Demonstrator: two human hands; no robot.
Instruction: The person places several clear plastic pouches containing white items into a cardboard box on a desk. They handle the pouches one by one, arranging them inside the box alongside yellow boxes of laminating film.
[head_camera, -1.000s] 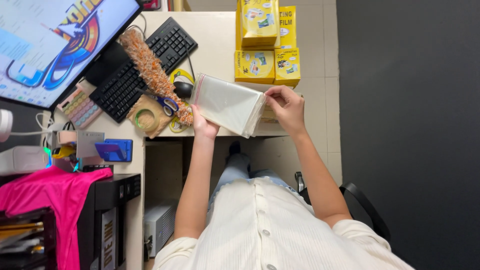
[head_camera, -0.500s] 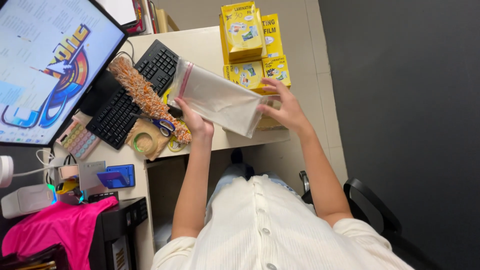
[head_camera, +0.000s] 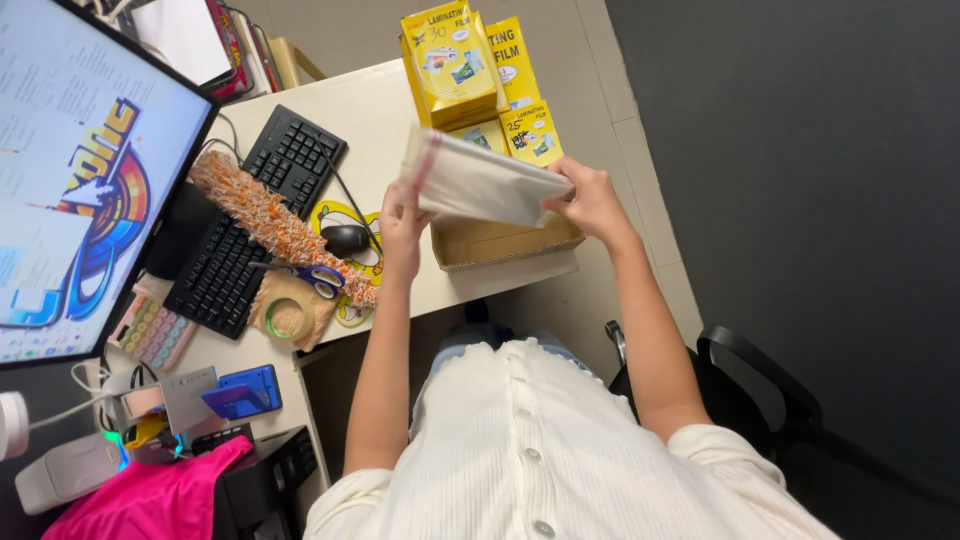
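Both of my hands hold a thick stack of clear plastic bags with a red strip along its left end, tilted above the desk. My left hand grips the stack's left end from below. My right hand grips its right end. Directly under the stack lies a shallow open cardboard box at the desk's front edge. Yellow boxes of laminating film are piled just behind the stack.
On the cream desk lie a black keyboard, a black mouse on a yellow pad, an orange duster, blue-handled scissors and a tape roll. A monitor stands at left. A black chair is behind me.
The stack has been lifted and turned more edge-on, moving right over the cardboard box, which now shows. My right hand has closed on the stack's end. The view has shifted.
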